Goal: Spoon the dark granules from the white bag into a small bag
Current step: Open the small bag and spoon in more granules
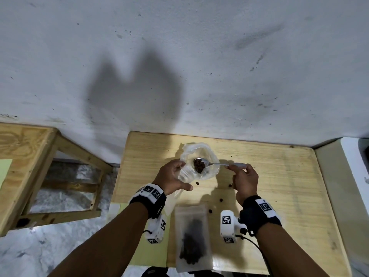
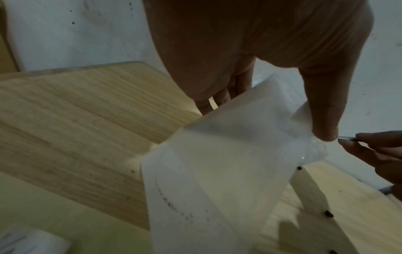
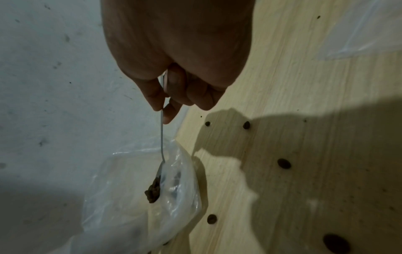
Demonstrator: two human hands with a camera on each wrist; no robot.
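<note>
Head view: two bare hands work over a pale wooden surface (image 1: 269,176) against a white wall.
Left grip: the left hand (image 1: 171,176) grasps the white bag (image 1: 199,160) by its near side, fingers curled on the rim, thumb stretched toward the person.
Right grip: the right hand (image 1: 244,180) pinches the handle of a metal spoon (image 1: 217,163) between thumb and fingertips.
Spoon: its bowl lies inside the mouth of the white bag, out past the right grip's fingertips, loaded with dark granules (image 1: 198,165).
Small bag: a clear small bag (image 1: 192,236) lies flat on the surface between the two wrists, nearer the person than both grips, with dark granules already in its lower part.
Loose granules: several stray pieces (image 3: 283,163) lie on the surface below and beside the right grip.
Left wrist view: the thumb (image 2: 322,111) presses the bag's film; faint dark print on the bag is too blurred to read, possibly lettering.
Right wrist view: the spoon handle runs straight from the pinch down into the bag, granules heaped on the bowl.
</note>
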